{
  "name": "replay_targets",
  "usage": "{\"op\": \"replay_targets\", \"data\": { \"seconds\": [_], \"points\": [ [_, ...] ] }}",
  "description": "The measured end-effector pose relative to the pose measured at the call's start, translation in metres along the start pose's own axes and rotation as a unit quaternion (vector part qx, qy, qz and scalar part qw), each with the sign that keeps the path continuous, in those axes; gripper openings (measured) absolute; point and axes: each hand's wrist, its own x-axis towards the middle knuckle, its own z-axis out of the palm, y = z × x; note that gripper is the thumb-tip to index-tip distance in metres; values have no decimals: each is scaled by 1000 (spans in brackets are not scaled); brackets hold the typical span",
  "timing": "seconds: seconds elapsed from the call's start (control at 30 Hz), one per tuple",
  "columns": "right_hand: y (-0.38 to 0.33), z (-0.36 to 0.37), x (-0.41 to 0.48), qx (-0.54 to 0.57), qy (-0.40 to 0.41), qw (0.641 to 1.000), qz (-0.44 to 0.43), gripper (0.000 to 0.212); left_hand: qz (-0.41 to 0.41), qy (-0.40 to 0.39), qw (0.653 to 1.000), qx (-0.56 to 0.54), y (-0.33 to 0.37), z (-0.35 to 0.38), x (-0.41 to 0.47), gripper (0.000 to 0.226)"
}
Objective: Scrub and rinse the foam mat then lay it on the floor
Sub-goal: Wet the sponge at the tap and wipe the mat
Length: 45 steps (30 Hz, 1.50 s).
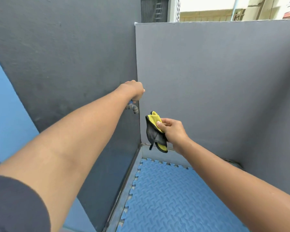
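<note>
Dark sleeve point(15, 205) at the lower left corner of view, bare left forearm reaching out along the dark grey wall point(65, 47). Left hand point(133, 90) sits on top of the grey tap point(133, 108) fixed to that wall near the corner; its grip is closed over the tap's handle, a bit of blue showing beneath the fingers. No water visible at the spout. Just right of the tap, apart from it, the yellow-and-black cloth point(155, 133) hangs bunched in front of the lighter grey wall point(216, 81), yellow face toward the hand. Right hand point(172, 131) has it pinched, thumb on the yellow side, grip closed on the cloth. Below both hands, the blue foam mat point(171, 198) lies flat on the floor, its toothed far edge near the base of the lighter wall and its left edge along the dark wall's foot.
</note>
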Motion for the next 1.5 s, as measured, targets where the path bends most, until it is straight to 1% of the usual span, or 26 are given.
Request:
{"op": "replay_targets", "data": {
  "seconds": [0.07, 0.1, 0.17, 0.23, 0.33, 0.4, 0.47, 0.57, 0.63, 0.7, 0.8, 0.87, 1.03, 1.17, 1.5],
  "points": [
    [6, -6, 1, -4, 8, 1000, 13, 15, 13, -7, 1000, -13, -1, -1, 0, 25],
    [10, -9, 3, -7, 13, 1000, 20, 16, 20, -7, 999, -37, -1, 1, 3, 24],
    [18, -13, 5, -6, 20, 999, 33, 16, 41, -2, 995, -89, 0, 5, 7, 36],
    [20, -12, 5, 0, 23, 999, 42, 16, 68, 4, 992, -105, 1, 6, 8, 44],
    [23, -11, 7, 4, 22, 999, 44, 15, 113, 9, 988, -105, 3, 7, 7, 42],
    [22, -8, 9, 4, 18, 999, 39, 15, 129, 13, 985, -113, 3, 8, 6, 41],
    [21, -8, 12, 5, 17, 999, 37, 15, 127, 6, 983, -136, 1, 11, 6, 40],
    [22, -10, 17, 7, 20, 999, 29, 15, 95, -4, 978, -187, 1, 15, 9, 36],
    [23, -11, 19, 6, 20, 999, 27, 15, 88, -10, 974, -210, 1, 16, 8, 37],
    [26, -13, 20, 8, 20, 999, 27, 16, 89, -13, 974, -209, 0, 16, 8, 41],
    [30, -14, 20, 9, 19, 999, 29, 16, 90, -24, 979, -182, 2, 16, 9, 54],
    [32, -14, 21, 7, 17, 999, 29, 17, 91, -30, 980, -175, 2, 16, 9, 57],
    [36, -15, 24, 2, 15, 999, 29, 17, 72, -48, 973, -215, 7, 16, 9, 48],
    [39, -11, 26, 7, 11, 1000, 27, 14, 49, -65, 964, -253, 6, 20, 14, 46],
    [51, 3, 32, 15, -5, 999, 32, 15, 49, -53, 954, -291, 3, 25, 21, 38]
  ]
}}
